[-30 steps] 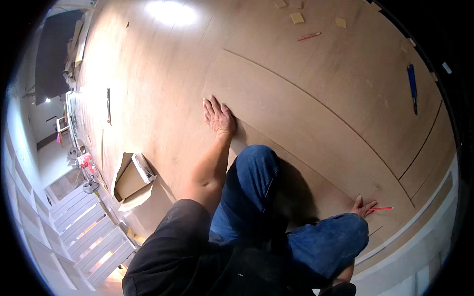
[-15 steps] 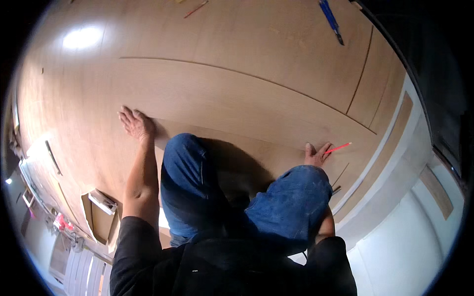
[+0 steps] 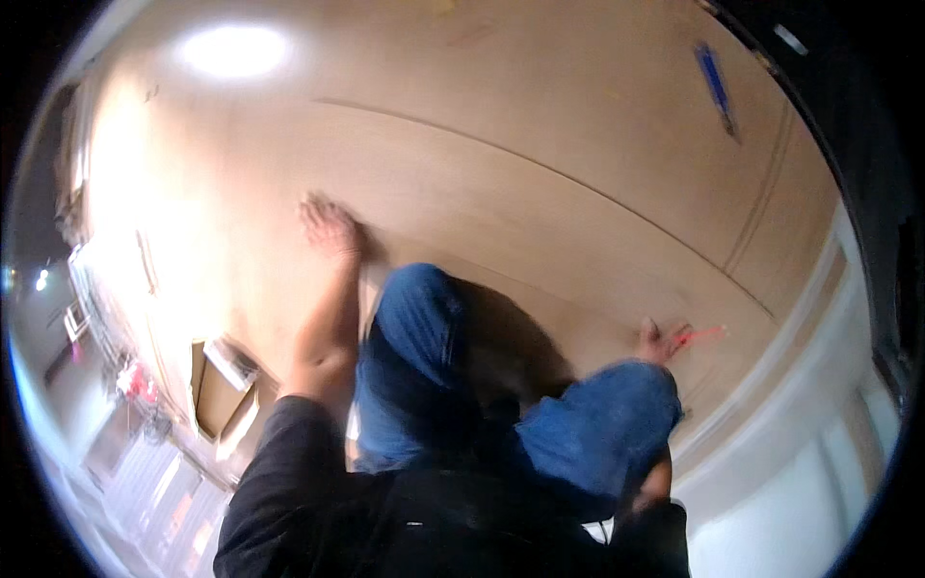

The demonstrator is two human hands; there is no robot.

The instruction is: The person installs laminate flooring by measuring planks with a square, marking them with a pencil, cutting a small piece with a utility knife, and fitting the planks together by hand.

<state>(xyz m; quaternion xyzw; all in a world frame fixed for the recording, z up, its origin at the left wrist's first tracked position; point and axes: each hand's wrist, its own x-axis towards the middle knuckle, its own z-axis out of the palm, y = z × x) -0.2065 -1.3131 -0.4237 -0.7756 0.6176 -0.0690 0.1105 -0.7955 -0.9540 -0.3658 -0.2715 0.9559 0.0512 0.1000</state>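
Note:
A long, light-brown wooden board point(image 3: 501, 226) stretches across in front of my knees on a larger wooden surface. My left hand point(image 3: 330, 227) presses flat on the board's left part, fingers spread. Beyond my right knee, my right hand point(image 3: 661, 341) leans on the board's right part. A red pencil point(image 3: 708, 333) juts to the right from between its fingers; motion blur softens both. Most of my right forearm is hidden behind the knee.
A blue utility knife point(image 3: 716, 89) lies at the far right. Near my left forearm sits an open cardboard box point(image 3: 214, 397) with a white piece at its edge. White moulded trim point(image 3: 771, 380) borders the right side. Blurred items crowd the left edge.
The whole view has swung, so the scene sits further right and lower, and is blurred. Both hands keep their places on the board.

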